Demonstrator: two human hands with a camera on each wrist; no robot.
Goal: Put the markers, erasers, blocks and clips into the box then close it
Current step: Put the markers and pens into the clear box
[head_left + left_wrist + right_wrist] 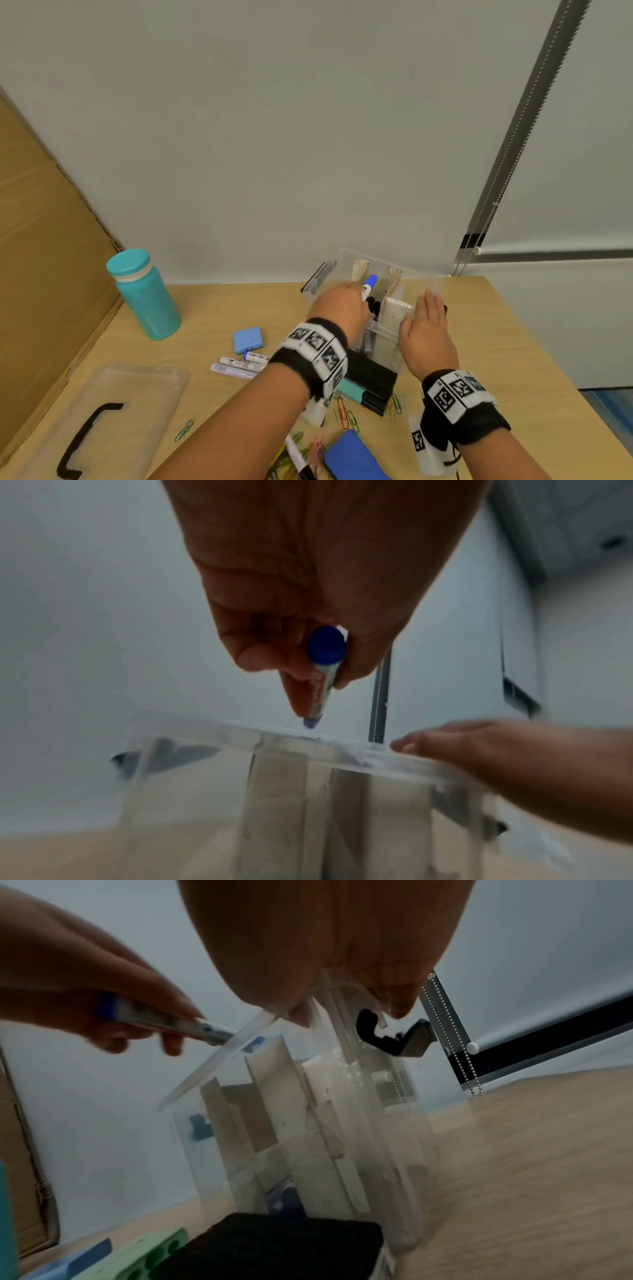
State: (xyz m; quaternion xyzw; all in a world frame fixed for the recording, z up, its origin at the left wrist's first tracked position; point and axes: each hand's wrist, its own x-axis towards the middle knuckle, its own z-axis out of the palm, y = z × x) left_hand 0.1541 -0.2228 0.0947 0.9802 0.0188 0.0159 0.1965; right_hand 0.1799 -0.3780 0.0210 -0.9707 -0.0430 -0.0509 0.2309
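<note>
A clear plastic box (383, 337) with cardboard dividers stands open at the back of the table. My left hand (356, 301) pinches a blue-capped marker (369, 286) and holds it tip-down over the box's left compartment, where dark markers lie. The wrist view shows the marker (323, 669) just above the box rim (308, 739). My right hand (428, 318) lies flat, fingers straight, on the box's right rim. Loose white markers (239, 365), a blue block (248, 339), a black eraser (371, 377), a blue eraser (349, 459) and coloured clips (346, 416) lie on the table.
The box's clear lid with a black handle (102, 411) lies at the front left. A teal bottle (144, 294) stands at the back left beside a cardboard sheet (41, 257). A green block (143, 1256) sits against the black eraser. The wall runs right behind the box.
</note>
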